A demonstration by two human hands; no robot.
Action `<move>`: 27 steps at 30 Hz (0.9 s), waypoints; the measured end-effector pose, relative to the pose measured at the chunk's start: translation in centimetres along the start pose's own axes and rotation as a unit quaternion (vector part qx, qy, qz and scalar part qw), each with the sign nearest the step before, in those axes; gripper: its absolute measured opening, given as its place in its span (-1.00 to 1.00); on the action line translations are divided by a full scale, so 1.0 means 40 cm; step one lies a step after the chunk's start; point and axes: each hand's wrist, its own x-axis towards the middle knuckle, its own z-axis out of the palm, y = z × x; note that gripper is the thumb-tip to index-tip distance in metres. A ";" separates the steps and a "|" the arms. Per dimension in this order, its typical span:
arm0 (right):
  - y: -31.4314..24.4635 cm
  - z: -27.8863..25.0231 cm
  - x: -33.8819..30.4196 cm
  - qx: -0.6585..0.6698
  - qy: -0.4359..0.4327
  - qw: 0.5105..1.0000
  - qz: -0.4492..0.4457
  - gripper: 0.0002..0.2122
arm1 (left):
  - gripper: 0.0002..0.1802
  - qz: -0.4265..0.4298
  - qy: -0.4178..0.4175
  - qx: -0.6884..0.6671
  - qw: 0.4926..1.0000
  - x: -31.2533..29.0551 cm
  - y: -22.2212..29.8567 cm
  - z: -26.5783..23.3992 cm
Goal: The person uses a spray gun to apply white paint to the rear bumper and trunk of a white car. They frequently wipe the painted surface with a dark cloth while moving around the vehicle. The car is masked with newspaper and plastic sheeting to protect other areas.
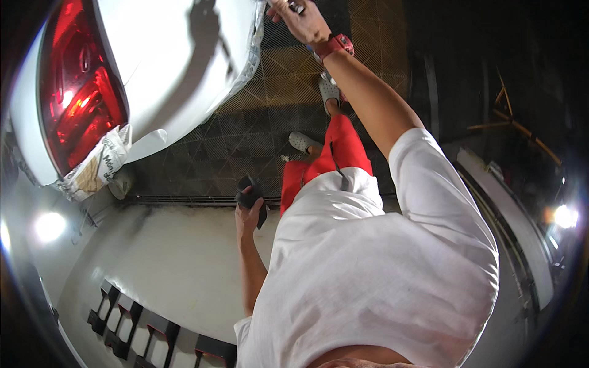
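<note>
My right hand (302,23) reaches up to the top edge of the view, beside a white car body panel (178,55), with a red watch (336,47) on the wrist. Its fingers are curled around something small and partly shiny, cut off by the frame, so I cannot make out what it is. The hand's shadow falls across the panel. Lower down, my left hand (248,214) hangs beside my leg, closed around a black object (248,191) whose kind I cannot tell. A red tail light (83,92) sits left of the panel.
Crumpled masking paper (97,164) hangs below the tail light, and clear film lines the panel's edge. Dark ribbed tiles (245,141) cover the floor. Black brackets (159,331) stand at the lower left. A long pale panel (509,214) and a bright lamp (565,216) are at right.
</note>
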 end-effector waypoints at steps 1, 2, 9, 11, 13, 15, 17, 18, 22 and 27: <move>0.021 0.016 -0.050 -0.018 -0.009 1.000 -0.010 -0.32 | -0.34 0.011 -0.008 0.068 0.998 0.026 -0.013 -0.009; 0.055 0.037 -0.084 -0.035 -0.021 0.999 -0.019 -0.31 | -0.34 0.021 -0.014 0.134 0.991 0.068 -0.027 -0.011; 0.217 0.152 -0.270 -0.070 -0.121 0.990 -0.016 -0.34 | -0.40 -0.020 -0.040 0.172 0.984 0.411 -0.163 0.021; 0.298 0.180 -0.310 -0.001 -0.106 0.994 0.014 -0.36 | -0.39 -0.033 -0.007 0.106 0.994 0.481 -0.096 0.087; 0.377 0.223 -0.330 0.051 -0.114 0.992 0.011 -0.36 | -0.38 -0.001 0.002 0.013 1.000 0.531 -0.058 0.164; 0.446 0.247 -0.344 0.083 -0.102 0.991 0.006 -0.36 | -0.31 0.012 -0.009 -0.006 1.000 0.633 -0.028 0.249; 0.525 0.256 -0.339 0.114 -0.076 0.990 0.010 -0.35 | -0.26 0.054 -0.031 -0.006 0.998 0.727 -0.004 0.313; 0.560 0.262 -0.331 0.132 -0.061 0.989 0.022 -0.37 | -0.24 0.090 -0.042 -0.003 0.995 0.770 0.003 0.340; 0.733 0.260 -0.238 0.152 -0.005 0.988 -0.007 -0.36 | -0.21 0.116 -0.054 -0.070 0.989 0.933 0.034 0.475; 0.914 0.242 -0.032 0.189 0.069 0.979 -0.040 -0.51 | -0.44 0.230 -0.041 -0.135 0.963 1.106 -0.013 0.576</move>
